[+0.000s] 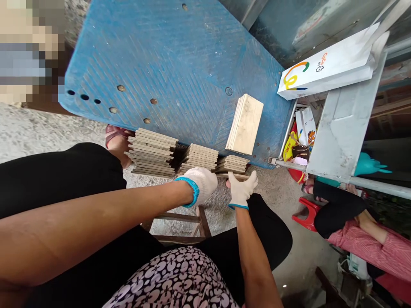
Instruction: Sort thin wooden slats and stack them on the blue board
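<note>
Both my hands wear white knit gloves with blue cuffs. My left hand (201, 183) is closed, knuckles up, just below the middle stack of thin wooden boards (199, 157). My right hand (241, 188) grips the edge of a thin wooden board (233, 175) lying under the right stack (231, 163). A taller left stack (151, 152) stands beside them. One more small pile of boards (245, 124) lies flat on the blue plastic table (167, 68). What my left hand holds is hidden.
A wooden stool frame (189, 224) stands between my knees on the concrete floor. At right are a grey metal cart (343, 124), a white paper bag (327, 68), a red plastic stool (305, 216) and a seated person in red striped clothing (379, 244). A sandalled foot (116, 139) shows under the table.
</note>
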Demonstrator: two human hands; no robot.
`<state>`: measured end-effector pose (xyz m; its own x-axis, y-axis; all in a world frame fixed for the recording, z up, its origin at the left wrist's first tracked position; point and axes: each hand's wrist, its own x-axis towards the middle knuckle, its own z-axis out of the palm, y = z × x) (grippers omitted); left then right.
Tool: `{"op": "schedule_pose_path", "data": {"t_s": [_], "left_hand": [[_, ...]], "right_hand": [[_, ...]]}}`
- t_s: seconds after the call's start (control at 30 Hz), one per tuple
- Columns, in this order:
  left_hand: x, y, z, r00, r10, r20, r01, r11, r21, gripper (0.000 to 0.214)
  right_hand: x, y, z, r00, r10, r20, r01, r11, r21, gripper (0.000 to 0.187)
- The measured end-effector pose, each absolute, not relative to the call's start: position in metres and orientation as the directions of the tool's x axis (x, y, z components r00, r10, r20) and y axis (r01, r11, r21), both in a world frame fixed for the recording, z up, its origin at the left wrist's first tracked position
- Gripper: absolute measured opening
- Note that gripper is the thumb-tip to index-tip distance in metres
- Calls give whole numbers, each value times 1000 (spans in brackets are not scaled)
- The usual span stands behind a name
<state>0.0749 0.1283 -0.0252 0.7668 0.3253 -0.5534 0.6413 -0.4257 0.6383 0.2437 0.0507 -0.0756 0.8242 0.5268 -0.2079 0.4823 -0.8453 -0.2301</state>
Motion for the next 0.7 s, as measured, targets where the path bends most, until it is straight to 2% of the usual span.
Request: {"op": "schedule_pose_path", "data": {"t_s": [0.23,0.43,0.53,0.6,0.7], "left_hand": [[93,129,-20,807,433,-402,578,-432,692,34],[110,129,-16,866,355,-353,488,-437,756,35],[108,136,-7,864,375,-336,475,-383,793,32],[104,142,-2,842,403,-359,492,-304,815,29],[99,153,2,774,436,-458,562,-142,815,27]], "right_hand": [[250,34,0,692,722,-20,654,-638,-407,103],[246,40,39,627,779,11,657,-521,-545,104],[251,41,38,607,795,-1,557,-427,-712,108],[256,38,30,582,812,-45,491,-395,-776,111],[256,30,11,547,801,-242,477,-536,-697,115]]}}
